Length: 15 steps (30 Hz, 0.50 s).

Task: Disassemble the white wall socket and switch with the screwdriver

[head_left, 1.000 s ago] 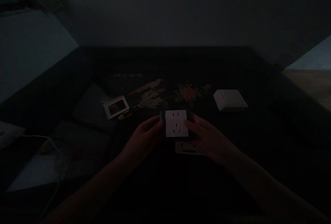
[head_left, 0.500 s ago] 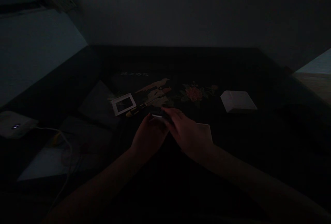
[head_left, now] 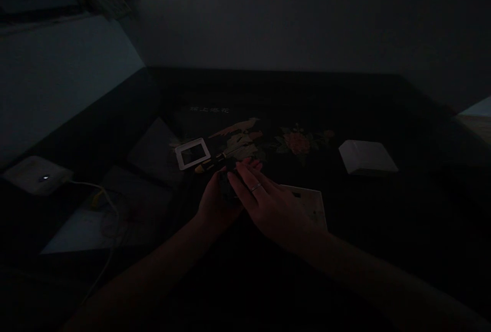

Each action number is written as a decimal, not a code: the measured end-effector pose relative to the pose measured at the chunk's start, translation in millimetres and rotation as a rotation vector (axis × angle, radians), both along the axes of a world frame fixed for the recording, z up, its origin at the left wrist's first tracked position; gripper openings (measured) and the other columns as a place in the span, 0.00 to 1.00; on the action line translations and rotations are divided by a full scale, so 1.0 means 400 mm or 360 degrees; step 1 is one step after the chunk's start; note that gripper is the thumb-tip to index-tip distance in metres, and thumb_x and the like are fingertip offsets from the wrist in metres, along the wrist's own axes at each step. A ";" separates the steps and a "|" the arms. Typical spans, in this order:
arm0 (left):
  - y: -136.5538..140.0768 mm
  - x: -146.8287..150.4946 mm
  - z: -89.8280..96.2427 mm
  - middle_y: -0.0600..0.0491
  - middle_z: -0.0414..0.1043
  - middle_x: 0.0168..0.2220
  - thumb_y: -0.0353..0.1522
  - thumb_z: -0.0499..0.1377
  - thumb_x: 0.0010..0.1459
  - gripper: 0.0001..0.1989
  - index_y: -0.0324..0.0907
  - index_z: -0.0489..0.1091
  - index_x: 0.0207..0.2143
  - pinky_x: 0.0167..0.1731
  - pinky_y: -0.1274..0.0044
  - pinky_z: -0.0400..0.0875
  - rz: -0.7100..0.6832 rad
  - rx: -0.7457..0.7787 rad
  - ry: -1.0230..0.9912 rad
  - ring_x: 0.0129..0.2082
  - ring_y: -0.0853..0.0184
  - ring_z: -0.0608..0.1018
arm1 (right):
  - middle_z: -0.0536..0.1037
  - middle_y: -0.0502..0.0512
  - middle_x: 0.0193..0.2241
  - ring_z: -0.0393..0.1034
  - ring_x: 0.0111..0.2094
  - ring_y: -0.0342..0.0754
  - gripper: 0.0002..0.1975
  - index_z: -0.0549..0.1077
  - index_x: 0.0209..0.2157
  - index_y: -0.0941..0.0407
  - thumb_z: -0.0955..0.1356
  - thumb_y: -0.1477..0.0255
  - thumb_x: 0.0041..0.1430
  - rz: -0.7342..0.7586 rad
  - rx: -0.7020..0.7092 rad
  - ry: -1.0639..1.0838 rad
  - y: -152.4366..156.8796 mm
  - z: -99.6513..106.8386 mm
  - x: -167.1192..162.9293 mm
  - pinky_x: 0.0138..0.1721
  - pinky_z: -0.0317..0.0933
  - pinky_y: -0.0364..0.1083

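Observation:
The scene is very dim. A small dark, blocky object (head_left: 226, 189) sits in my left hand (head_left: 212, 200), whose fingers curl round it from below and the left. My right hand (head_left: 270, 206), with a ring on one finger, presses its fingertips on the top and right side of the same object. Its kind is too dark to make out. Just beyond the hands lies a screwdriver (head_left: 210, 163) with a yellow and black handle. A white rectangular frame (head_left: 193, 154) rests left of it. A flat pale-edged plate (head_left: 312, 204) is partly hidden under my right hand.
On the right of the dark table (head_left: 345, 107) stands a white box-like block (head_left: 368, 158). A white device (head_left: 36, 176) with a small light and a cable (head_left: 111, 204) lies at the left. A bird and flower picture decorates the tabletop. Walls rise behind and left.
The dark object has tilted in my hands, and its bright edge no longer shows. My right fingers have shifted over its top. The whole view has swung slightly left.

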<state>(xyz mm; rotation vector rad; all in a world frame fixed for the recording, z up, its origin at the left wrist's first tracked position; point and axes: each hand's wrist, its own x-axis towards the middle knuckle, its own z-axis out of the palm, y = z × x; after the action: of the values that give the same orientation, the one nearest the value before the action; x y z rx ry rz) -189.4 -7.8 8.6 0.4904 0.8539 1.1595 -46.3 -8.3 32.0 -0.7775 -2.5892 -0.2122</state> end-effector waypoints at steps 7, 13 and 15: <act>0.003 -0.011 0.054 0.46 0.80 0.46 0.42 0.49 0.66 0.23 0.37 0.75 0.47 0.53 0.74 0.71 0.0112 -0.0317 -0.0309 0.55 0.61 0.77 | 0.66 0.69 0.63 0.60 0.65 0.58 0.24 0.64 0.62 0.65 0.60 0.85 0.65 0.0207 -0.0086 0.0051 0.021 0.002 0.037 0.62 0.63 0.57; 0.006 -0.012 0.030 0.49 0.81 0.37 0.33 0.56 0.62 0.11 0.38 0.77 0.41 0.47 0.76 0.74 0.0178 -0.0440 -0.0218 0.43 0.63 0.82 | 0.63 0.66 0.66 0.52 0.69 0.55 0.29 0.59 0.66 0.63 0.60 0.85 0.64 0.0212 -0.0393 0.0159 0.040 -0.021 0.050 0.67 0.54 0.59; 0.006 -0.011 0.018 0.49 0.81 0.37 0.32 0.57 0.62 0.10 0.39 0.77 0.41 0.47 0.74 0.74 0.0148 -0.0442 -0.0191 0.44 0.61 0.81 | 0.64 0.65 0.65 0.55 0.68 0.53 0.28 0.60 0.65 0.63 0.60 0.84 0.64 0.0227 -0.0472 0.0191 0.046 -0.025 0.053 0.66 0.55 0.58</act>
<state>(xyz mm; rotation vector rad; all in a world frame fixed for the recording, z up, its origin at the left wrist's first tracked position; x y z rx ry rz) -193.9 -5.5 15.8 0.1532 0.9231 1.1215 -24.9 10.1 22.0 -0.6757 -2.5779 0.2597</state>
